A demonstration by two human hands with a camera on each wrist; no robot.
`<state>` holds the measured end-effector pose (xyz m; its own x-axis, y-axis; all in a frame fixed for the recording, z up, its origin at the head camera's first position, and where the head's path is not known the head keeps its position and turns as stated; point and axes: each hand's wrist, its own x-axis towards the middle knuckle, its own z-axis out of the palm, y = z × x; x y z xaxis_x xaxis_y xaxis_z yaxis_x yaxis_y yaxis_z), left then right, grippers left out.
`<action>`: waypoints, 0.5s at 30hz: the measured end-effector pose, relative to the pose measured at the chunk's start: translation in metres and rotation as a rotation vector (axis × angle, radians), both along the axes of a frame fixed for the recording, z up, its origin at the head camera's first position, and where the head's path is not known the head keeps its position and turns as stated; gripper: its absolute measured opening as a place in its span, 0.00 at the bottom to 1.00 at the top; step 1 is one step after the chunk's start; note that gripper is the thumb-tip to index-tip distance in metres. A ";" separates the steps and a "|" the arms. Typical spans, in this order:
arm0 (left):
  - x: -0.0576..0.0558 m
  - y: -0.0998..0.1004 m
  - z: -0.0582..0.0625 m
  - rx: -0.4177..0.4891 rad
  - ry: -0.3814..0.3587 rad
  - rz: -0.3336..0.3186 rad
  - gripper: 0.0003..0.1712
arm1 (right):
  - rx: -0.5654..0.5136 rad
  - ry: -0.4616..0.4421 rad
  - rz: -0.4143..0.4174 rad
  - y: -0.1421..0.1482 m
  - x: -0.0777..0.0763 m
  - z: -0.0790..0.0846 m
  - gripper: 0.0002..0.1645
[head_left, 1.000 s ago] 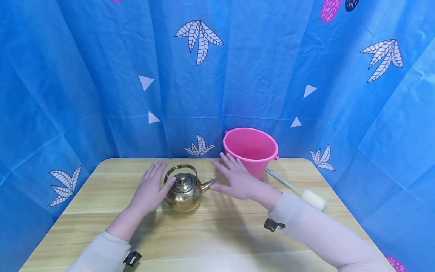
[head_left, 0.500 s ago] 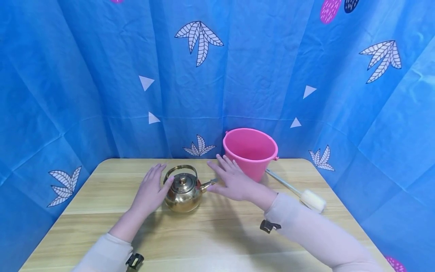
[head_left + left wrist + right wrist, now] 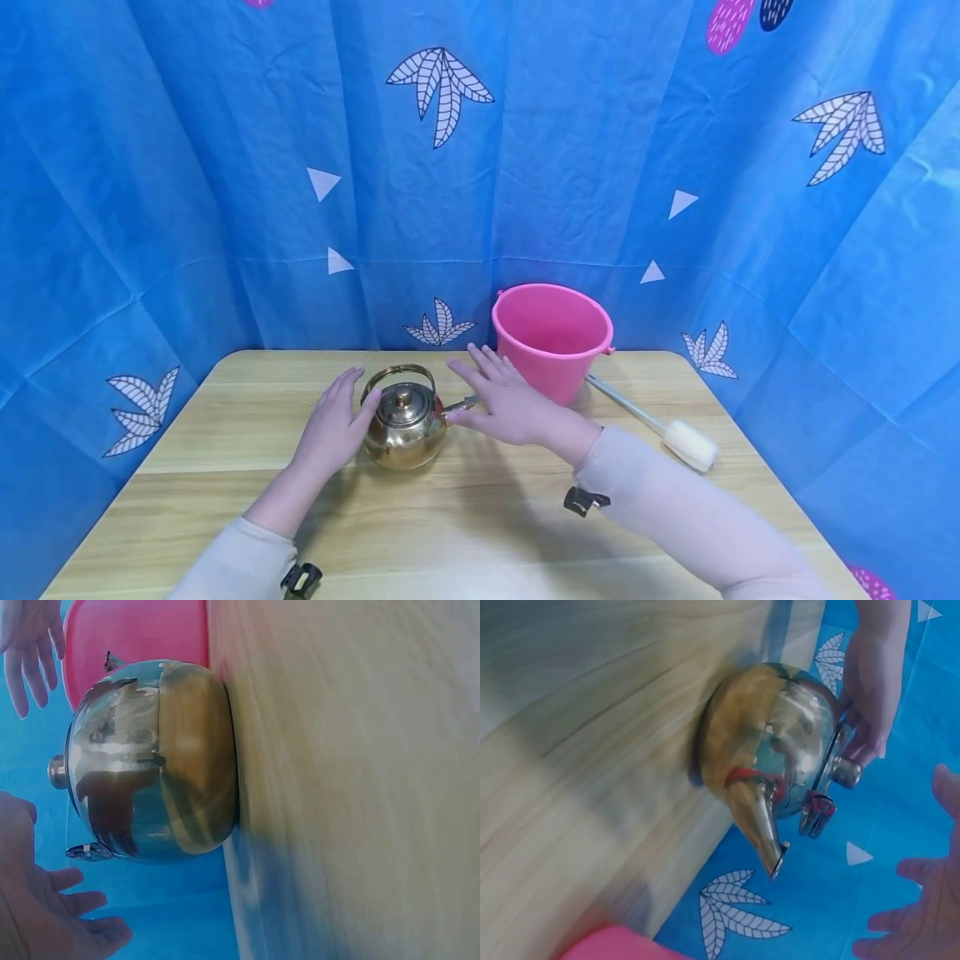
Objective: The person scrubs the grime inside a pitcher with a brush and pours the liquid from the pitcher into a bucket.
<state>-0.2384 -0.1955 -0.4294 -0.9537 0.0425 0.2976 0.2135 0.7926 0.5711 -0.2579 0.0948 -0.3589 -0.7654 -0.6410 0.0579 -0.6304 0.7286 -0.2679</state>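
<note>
A shiny brass-coloured kettle (image 3: 406, 435) with a lid knob and a raised loop handle stands on the wooden table, its spout to the right. Beside its left side hovers my left hand (image 3: 330, 429), fingers extended and thumb apart. My right hand (image 3: 510, 407) is held over the spout's tip with spread fingers, partly hiding it in the head view. In the left wrist view the kettle (image 3: 154, 761) shows a gap from my left hand (image 3: 56, 915). The right wrist view shows the kettle's spout (image 3: 757, 817) apart from my right hand (image 3: 922, 900).
Behind my right hand, a pink bucket (image 3: 555, 367) stands at the table's back edge. Right of it lies a white sponge brush (image 3: 690, 445) with a pale, thin handle. A blue patterned curtain (image 3: 420, 200) encloses the back and sides of the table (image 3: 450, 533).
My right hand has moved slightly left, closer over the spout. The left hand has shifted only a little. Kettle, bucket and brush have stayed in place.
</note>
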 end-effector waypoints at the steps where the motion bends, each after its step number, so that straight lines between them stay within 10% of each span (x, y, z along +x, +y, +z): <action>1: 0.000 0.000 0.000 0.004 -0.004 0.002 0.44 | -0.003 -0.002 0.003 -0.001 0.000 0.000 0.49; 15: 0.000 -0.001 -0.002 0.076 -0.047 0.023 0.44 | -0.015 -0.039 0.019 -0.014 0.001 0.000 0.49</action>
